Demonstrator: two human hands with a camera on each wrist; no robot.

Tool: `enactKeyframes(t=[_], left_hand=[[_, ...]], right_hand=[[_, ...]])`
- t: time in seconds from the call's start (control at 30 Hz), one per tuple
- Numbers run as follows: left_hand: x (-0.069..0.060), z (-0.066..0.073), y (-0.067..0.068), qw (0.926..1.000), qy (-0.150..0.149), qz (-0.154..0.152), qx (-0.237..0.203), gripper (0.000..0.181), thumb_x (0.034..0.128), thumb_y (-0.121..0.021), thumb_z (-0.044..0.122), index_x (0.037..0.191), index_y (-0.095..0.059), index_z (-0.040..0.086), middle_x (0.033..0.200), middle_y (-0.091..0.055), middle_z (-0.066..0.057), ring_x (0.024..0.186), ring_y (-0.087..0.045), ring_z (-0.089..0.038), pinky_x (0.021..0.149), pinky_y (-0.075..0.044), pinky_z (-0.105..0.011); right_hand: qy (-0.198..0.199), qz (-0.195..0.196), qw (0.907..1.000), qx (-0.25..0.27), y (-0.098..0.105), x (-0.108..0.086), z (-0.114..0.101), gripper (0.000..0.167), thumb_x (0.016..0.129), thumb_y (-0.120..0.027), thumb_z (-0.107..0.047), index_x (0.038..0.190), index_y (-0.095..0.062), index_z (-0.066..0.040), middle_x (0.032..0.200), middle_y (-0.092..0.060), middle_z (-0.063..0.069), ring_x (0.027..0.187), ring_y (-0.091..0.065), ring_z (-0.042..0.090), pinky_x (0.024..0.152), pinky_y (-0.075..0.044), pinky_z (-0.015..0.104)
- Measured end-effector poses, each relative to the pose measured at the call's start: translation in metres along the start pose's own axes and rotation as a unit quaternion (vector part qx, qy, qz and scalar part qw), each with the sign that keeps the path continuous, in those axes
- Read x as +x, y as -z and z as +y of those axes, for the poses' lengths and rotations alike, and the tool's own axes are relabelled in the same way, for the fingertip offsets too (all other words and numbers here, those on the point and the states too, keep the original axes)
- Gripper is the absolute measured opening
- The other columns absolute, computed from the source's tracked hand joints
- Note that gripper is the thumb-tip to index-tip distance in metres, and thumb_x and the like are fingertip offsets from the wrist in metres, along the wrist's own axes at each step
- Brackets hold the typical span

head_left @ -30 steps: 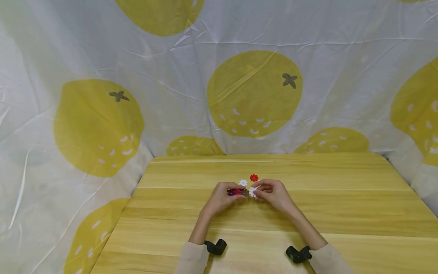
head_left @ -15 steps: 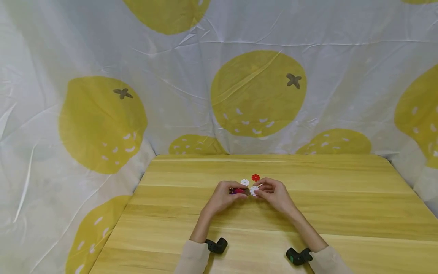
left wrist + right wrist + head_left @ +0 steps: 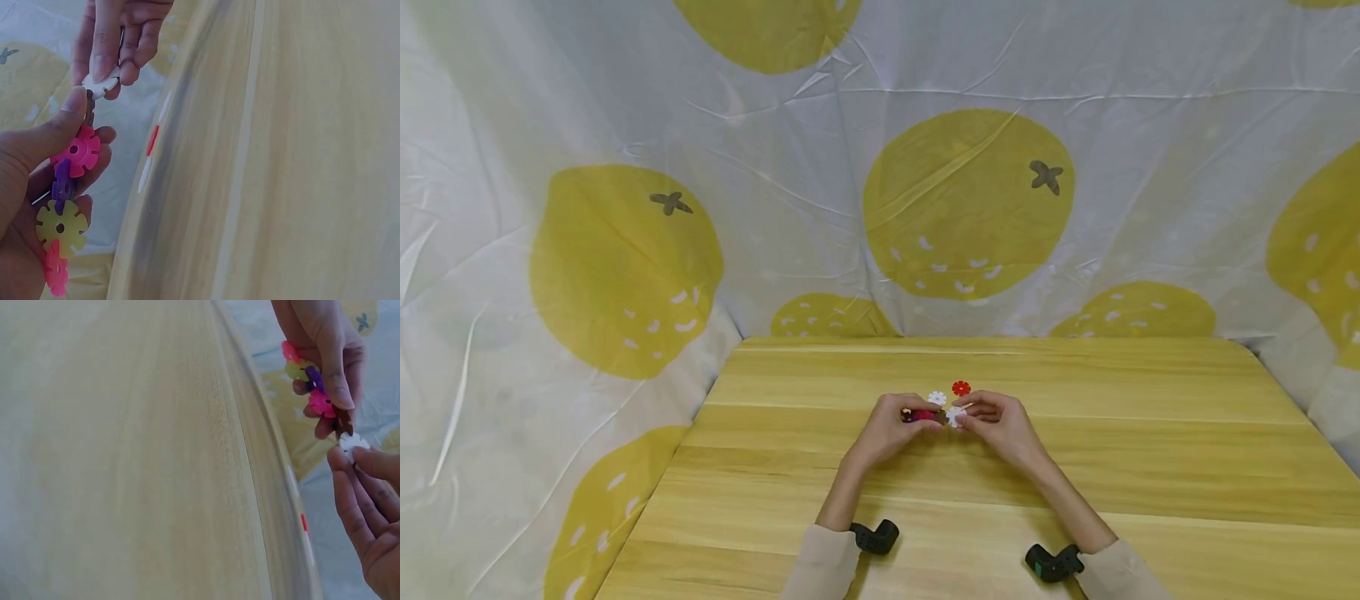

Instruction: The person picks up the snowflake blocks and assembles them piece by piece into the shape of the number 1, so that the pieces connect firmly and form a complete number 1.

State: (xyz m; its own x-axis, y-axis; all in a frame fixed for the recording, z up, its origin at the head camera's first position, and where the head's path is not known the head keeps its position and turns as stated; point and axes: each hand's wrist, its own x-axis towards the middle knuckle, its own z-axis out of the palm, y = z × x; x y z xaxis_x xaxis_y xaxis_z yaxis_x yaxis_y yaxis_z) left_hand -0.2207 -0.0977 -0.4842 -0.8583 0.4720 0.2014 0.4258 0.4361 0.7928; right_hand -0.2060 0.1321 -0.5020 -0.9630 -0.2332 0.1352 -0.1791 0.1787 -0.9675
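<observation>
1. At the left of the head view, a pale cloth printed with large yellow fruit hangs beside the wooden counter and runs on behind it.
2. Next comes the left sleeve, with a black wrist device just beside its cuff.
3. Beyond that cuff, the left hand holds a chain of notched discs above the counter; its fingers are bent round the chain, thumb pressed against them near the far end.
4. From the lower left of the left wrist view upward, the chain runs through a reddish-pink disc, a yellow disc, a purple disc, a pink disc and a mostly hidden brown disc.
5. Just past the left fingertips, a loose white disc lies flat on the counter.
6. To its right and nearer, the held white disc meets the brown one; whether their slots interlock cannot be told.
7. Farther back lies a red disc, flat on the counter.
8. The right hand pinches the held white disc between thumb and fingers, closed on its edge.
9. Rightmost are a second black device and the right sleeve.
</observation>
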Motion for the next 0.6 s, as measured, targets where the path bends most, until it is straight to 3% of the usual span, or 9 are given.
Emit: enactKeyframes(t=[0.27, 0.47, 0.6], left_hand=[[0.0008, 0.0032, -0.0018, 1.0, 0.0, 0.004, -0.007, 0.022, 0.0889, -0.08, 0.01, 0.11, -0.081, 0.004, 0.1, -0.079, -0.009, 0.083, -0.061, -0.005, 0.07, -0.052, -0.016], [0.003, 0.0052, -0.0051, 0.9997, -0.018, 0.015, -0.003, 0.022, 0.089, -0.08, 0.011, 0.109, -0.081, 0.003, 0.098, -0.079, -0.009, 0.084, -0.062, -0.006, 0.073, -0.051, -0.017], [0.0033, 0.006, -0.0047, 0.9998, -0.009, 0.015, -0.009, 0.021, 0.0886, -0.08, 0.011, 0.109, -0.081, 0.004, 0.097, -0.078, -0.008, 0.085, -0.062, -0.007, 0.072, -0.051, -0.017]], right_hand=[[0.0, 0.007, 0.9997, 0.023, 0.0016, -0.0012, -0.0003, 0.019, 0.092, -0.078, -0.007, 0.11, -0.078, 0.001, 0.105, -0.078, 0.023, 0.087, -0.079, 0.025, 0.079, -0.064, 0.038], [0.001, 0.0, 0.9979, 0.065, 0.0045, -0.0018, 0.0005, 0.02, 0.091, -0.078, -0.004, 0.109, -0.077, 0.006, 0.107, -0.076, 0.028, 0.089, -0.079, 0.03, 0.081, -0.063, 0.041], [0.002, -0.006, 0.9971, 0.075, 0.0043, -0.0018, -0.0004, 0.02, 0.091, -0.076, -0.001, 0.109, -0.075, 0.009, 0.107, -0.075, 0.031, 0.089, -0.079, 0.033, 0.081, -0.063, 0.043]])
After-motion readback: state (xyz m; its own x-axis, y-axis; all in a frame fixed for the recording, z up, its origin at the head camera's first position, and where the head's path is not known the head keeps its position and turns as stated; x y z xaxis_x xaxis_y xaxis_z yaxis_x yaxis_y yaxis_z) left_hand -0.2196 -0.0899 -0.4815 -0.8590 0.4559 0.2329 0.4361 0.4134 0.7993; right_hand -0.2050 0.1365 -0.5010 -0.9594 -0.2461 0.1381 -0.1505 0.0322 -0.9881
